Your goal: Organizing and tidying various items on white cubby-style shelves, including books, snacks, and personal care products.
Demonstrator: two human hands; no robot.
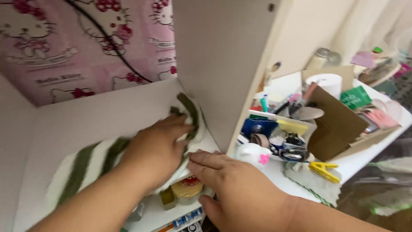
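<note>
Head view: the left hand (156, 148) lies flat on a white cloth with green stripes (86, 165), fingers together and pressing it down, not clamped around it. The cloth is spread on the white shelf (86, 116), and its far end is bunched against the upright panel (219, 64) at the inner corner. The right hand (238, 189) rests open, fingers stretched out, on the front edge of the shelf just beside the panel; it holds nothing.

I judge the step in hand to be wiping the shelf surface, with the cloth now at the corner by the panel. The next move calls for steady pressure while the cloth slides, and for the other hand to keep bracing at the edge.

To the right of the panel stands a crowded table (365, 159): a brown cardboard box (339, 124), a white paper roll (328, 83), a yellow clip (322, 169) and many small items that are too blurred to name. Below the shelf, near the panel, a round jar lid (187, 187) shows, partly hidden by the hands. Both forearms are cut off by the frame. The pink patterned sheet (86, 47) behind the shelf is blurred.
</note>
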